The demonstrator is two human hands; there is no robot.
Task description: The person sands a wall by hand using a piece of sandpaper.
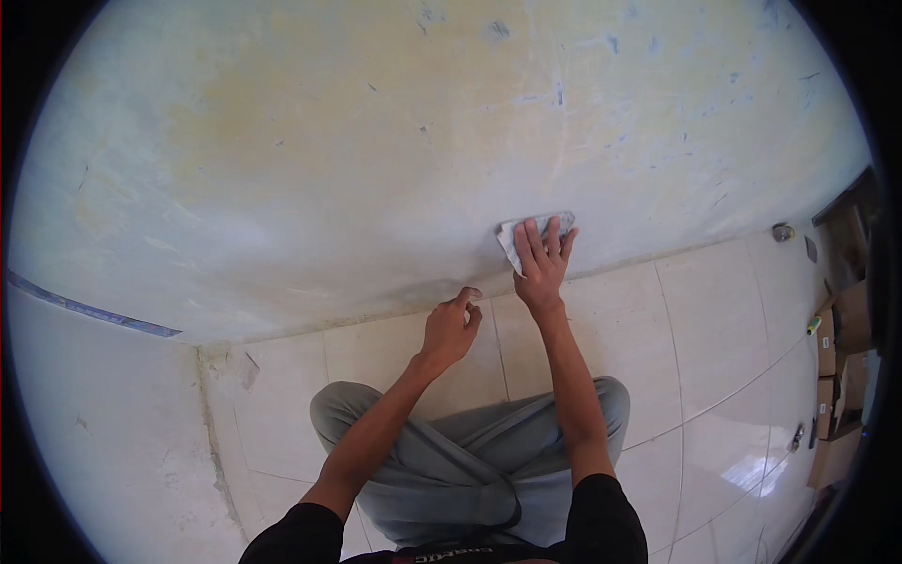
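Observation:
My right hand (542, 271) presses a folded sheet of sandpaper (509, 243) flat against the lower part of a wall (366, 204), fingers spread over it. The wall is patchy, pale white and yellowish, with bluish scuffs higher up. Beside it on the left, my left hand (449, 330) is held near the foot of the wall with loosely curled fingers and nothing in it. A gap shows between its thumb and forefinger. Whether its fingertips touch the wall is unclear.
My crossed legs (465, 451) rest on the pale tiled floor (599, 338). A second wall (120, 395) meets the first at the left, near a thin flat piece (248, 371). Cardboard boxes (826, 345), a cable (733, 398) and a small round object (782, 233) lie at the right.

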